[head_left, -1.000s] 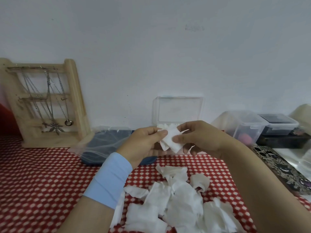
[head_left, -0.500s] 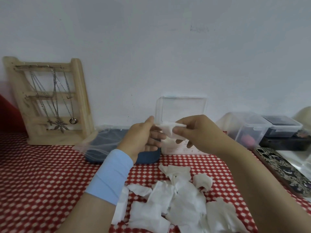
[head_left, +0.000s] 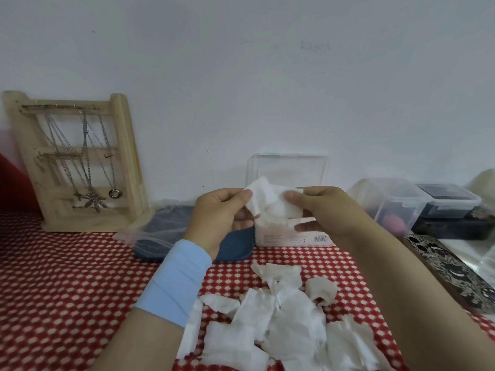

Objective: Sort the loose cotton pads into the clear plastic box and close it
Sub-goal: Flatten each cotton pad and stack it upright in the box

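Observation:
A white cotton pad (head_left: 269, 200) is stretched flat between my two hands, held up in front of the clear plastic box (head_left: 290, 236). My left hand (head_left: 219, 218) pinches its left edge and my right hand (head_left: 321, 210) pinches its right edge. The box stands against the wall with its clear lid (head_left: 288, 170) raised upright; white pads show inside it. A pile of loose cotton pads (head_left: 281, 322) lies on the red checked cloth just below my hands, some crumpled, some flat.
A wooden jewellery stand (head_left: 77, 162) with chains leans at the back left. A dark blue pouch in clear plastic (head_left: 166, 231) lies left of the box. Clear lidded containers (head_left: 401, 204) and a patterned phone (head_left: 450, 271) sit at the right.
The pad was folded and pinched mostly by my right hand; now both hands have spread it out flat between them. The view has shifted slightly.

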A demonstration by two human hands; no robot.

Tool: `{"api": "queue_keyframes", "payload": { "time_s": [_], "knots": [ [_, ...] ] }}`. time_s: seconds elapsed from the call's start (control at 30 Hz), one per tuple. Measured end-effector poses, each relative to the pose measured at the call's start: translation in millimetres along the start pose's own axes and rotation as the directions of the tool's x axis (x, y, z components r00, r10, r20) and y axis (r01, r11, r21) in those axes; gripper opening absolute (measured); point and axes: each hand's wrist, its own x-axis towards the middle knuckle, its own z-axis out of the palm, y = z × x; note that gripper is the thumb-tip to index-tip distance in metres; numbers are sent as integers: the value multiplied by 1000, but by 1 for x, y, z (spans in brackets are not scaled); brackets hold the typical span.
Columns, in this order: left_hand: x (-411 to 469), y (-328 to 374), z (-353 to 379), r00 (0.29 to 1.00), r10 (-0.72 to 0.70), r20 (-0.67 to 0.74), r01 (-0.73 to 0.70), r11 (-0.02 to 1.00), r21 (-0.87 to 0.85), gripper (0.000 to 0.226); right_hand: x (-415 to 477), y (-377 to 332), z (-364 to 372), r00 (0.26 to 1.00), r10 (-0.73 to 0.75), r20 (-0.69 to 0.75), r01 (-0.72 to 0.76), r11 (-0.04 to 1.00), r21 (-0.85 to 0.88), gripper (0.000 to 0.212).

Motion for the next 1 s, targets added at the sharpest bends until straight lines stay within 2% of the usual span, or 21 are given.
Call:
{"api": "queue_keyframes", "payload": {
  "time_s": [0.07,0.1,0.17,0.23,0.3,0.4,0.47,0.63,0.77,0.87,1.0],
  "knots": [
    [4,-4,-3,999,10,-49,-9,1000,19,14,2,2,-2,989,-72,-127,72,997,-2,13],
    [6,-5,-5,998,8,-60,-5,999,42,13,2,0,-4,987,-109,-114,113,993,26,14],
    [7,-7,-6,999,-21,-46,24,996,80,14,-3,-6,-7,984,-179,26,175,980,98,15],
    [5,-6,-5,996,-81,30,79,995,64,16,-9,-12,-7,965,-206,161,189,975,114,17],
    [1,-6,-1,983,-127,133,127,992,9,18,-11,-13,-2,959,-190,212,189,982,25,19],
    [-2,-5,5,964,-165,210,178,983,-44,20,-10,-9,6,977,-167,136,183,976,-120,16],
    [-2,-4,6,956,-178,233,191,981,-32,19,-8,-9,6,983,-167,75,176,973,-151,17],
    [-5,-2,5,937,-198,287,219,975,-41,24,-7,-8,4,984,-167,62,176,965,-195,16],
    [-6,1,7,917,-240,319,277,958,-74,33,-3,-4,6,984,-176,14,173,947,-271,25],
    [-6,-1,6,928,-217,302,215,976,41,33,-3,-3,4,985,-146,95,167,947,-276,28],
    [-2,-5,6,942,-209,261,168,971,171,23,-1,-2,1,987,-102,123,123,977,-172,10]
  ]
}}
